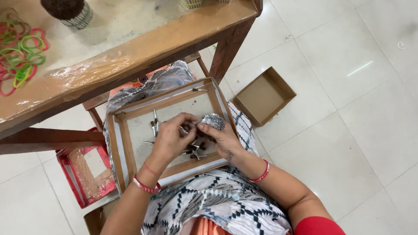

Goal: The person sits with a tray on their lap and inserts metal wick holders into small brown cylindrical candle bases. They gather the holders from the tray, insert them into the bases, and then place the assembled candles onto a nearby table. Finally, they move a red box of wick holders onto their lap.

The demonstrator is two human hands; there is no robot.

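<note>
Resting on the person's lap, a shallow brown cardboard tray (123, 150) with a pale floor serves as the landmark for everything else. Nearest the camera, below the tray's near rim, both forearms come in, each wrist ringed by a red bangle (145, 187). The left hand (172, 138) lies over the middle of the tray, its fingers (188, 118) curled closed in a pinch at the edge of a small round silvery studded piece (213, 121); what they pinch is too small to tell. The right hand (222, 139) sits over the tray's right part, its fingers closed round that silvery piece, holding it just above the tray's far right corner. Under and between the hands, a scatter of small dark metal pins (197, 152) lies on the tray floor, with a few more standing by the left hand's far side.

Left of the tray, on the white tiled floor (348, 130), lies a red-rimmed flat box (65, 167) with clear film inside. Right of the tray and a little beyond it, an open empty brown cardboard box (264, 95) sits on the tiles. Beyond the tray stands a wooden worktop (143, 52) wrapped in clear plastic, bearing a heap of red and green rubber bands (19, 54) at its left and a dark round ribbed container (69, 13) farther back.
</note>
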